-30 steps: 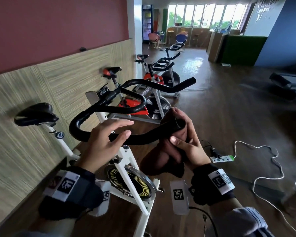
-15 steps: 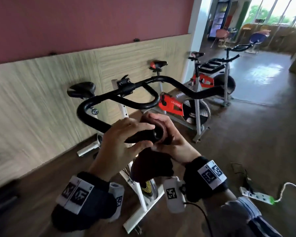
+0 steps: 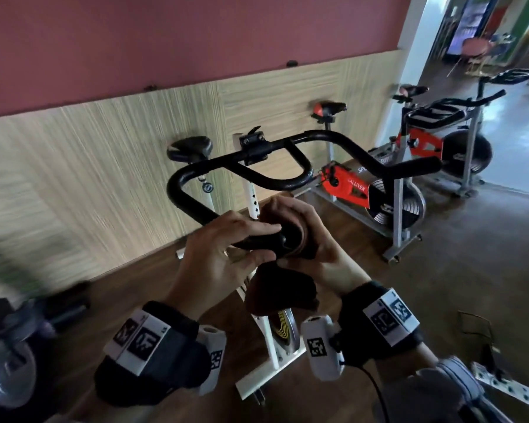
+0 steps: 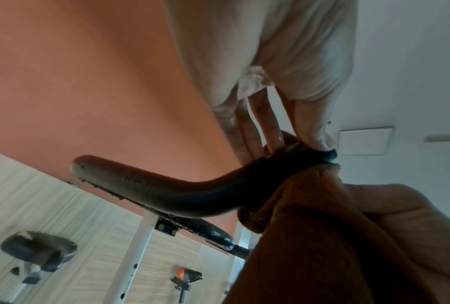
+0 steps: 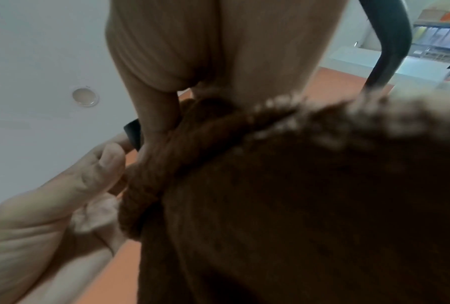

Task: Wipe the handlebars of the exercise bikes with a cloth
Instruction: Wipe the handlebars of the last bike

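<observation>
With the right hand (image 3: 315,239), cupping the brown cloth (image 3: 283,288) over the near tip of the handlebars (image 3: 287,181), fingers curled round fabric and foam grip together, apparently so as to be rubbing the end cap and the last stretch of grip in one twist. With the left hand (image 3: 214,257), just to the left of the right one and touching the cloth's edge, pinching the same bar between nearly straight fingers on top and a thumb beneath (a steadying hold, by the look of it, against the bar swinging under the rubbing). Letting the loose tail of the cloth hang below both hands, in front of the white bike frame (image 3: 252,196).

Judging from the grip, working the tip only, with the long curve beyond the left hand, the centre clamp (image 3: 255,148) and the far horn (image 3: 409,166) probably waiting their turn. Finding open room up and away from the hands along the bar. Finding less to the left of the left hand, with the panelled wall (image 3: 104,166) close behind the saddle (image 3: 190,148). Having, off to the right of the right hand, a red bike (image 3: 347,186) near but apart. Needing, for sliding the cloth onward, to be shifting the left hand first, as sitting directly in the cloth's path.
</observation>
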